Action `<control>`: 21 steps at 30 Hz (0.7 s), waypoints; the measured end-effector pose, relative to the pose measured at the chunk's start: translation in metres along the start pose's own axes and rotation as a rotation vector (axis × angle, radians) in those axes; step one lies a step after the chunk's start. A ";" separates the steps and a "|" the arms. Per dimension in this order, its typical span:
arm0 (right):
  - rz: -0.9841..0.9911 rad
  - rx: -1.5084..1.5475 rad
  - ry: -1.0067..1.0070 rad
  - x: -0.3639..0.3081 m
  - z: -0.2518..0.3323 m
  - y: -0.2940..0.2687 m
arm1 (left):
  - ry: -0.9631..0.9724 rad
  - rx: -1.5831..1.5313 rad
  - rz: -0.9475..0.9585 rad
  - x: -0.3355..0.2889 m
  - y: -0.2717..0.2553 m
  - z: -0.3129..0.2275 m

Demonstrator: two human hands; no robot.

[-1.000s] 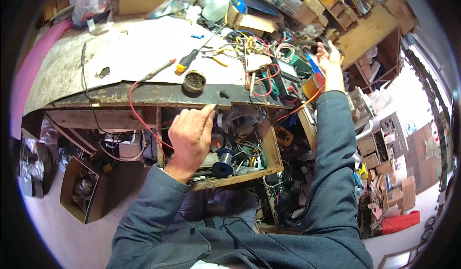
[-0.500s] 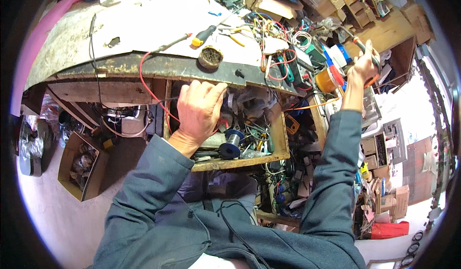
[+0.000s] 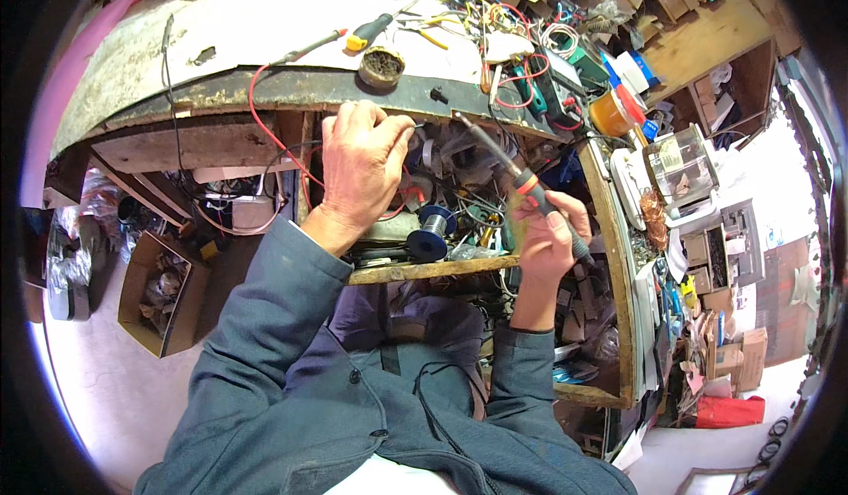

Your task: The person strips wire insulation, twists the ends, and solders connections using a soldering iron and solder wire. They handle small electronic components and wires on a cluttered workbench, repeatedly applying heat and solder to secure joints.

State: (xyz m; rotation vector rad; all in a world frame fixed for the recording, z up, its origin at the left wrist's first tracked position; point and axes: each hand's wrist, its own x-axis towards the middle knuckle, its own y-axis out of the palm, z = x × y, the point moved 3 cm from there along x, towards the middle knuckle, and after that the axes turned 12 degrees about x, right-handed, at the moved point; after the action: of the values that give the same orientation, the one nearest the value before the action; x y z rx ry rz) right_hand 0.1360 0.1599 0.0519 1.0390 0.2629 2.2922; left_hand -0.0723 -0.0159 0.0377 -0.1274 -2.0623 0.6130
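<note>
My right hand (image 3: 552, 234) grips a soldering iron (image 3: 526, 181) by its black and red handle, its metal barrel slanting up and left over the open drawer (image 3: 437, 271). The iron's tip lies near the bench edge, apart from my left hand. At that edge, above the drawer's left part, my left hand (image 3: 360, 164) is closed, with thumb and forefinger pressed together. Whatever it pinches is too small or hidden to make out. Below its wrist side, a spool of solder wire (image 3: 428, 234) sits in the drawer among cables and clear plastic.
On the bench (image 3: 265, 27) lie a small round tin of dark matter (image 3: 381, 68), a yellow-black screwdriver (image 3: 369, 31) and a second iron-like tool (image 3: 309, 48) with a red cord. Tangled wires crowd the right. A cardboard box (image 3: 164, 296) stands on the floor at left.
My right hand has brought the soldering iron from the far right of the bench down and left, over the drawer. My left hand stays near the bench edge, still closed.
</note>
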 end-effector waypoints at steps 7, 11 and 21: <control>-0.019 0.188 0.087 -0.010 -0.024 -0.015 | 0.043 -0.062 0.003 -0.002 0.001 -0.003; -0.061 0.223 0.118 -0.011 -0.025 -0.016 | 0.055 -0.082 0.019 -0.002 0.000 -0.003; -0.015 0.213 0.117 -0.017 -0.032 -0.015 | 0.057 -0.078 0.040 -0.002 0.001 -0.003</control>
State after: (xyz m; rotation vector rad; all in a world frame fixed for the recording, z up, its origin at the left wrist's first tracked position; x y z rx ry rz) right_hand 0.1277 0.1643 0.0135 1.0024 0.5714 2.3524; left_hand -0.0689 -0.0143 0.0370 -0.2291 -2.0331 0.5475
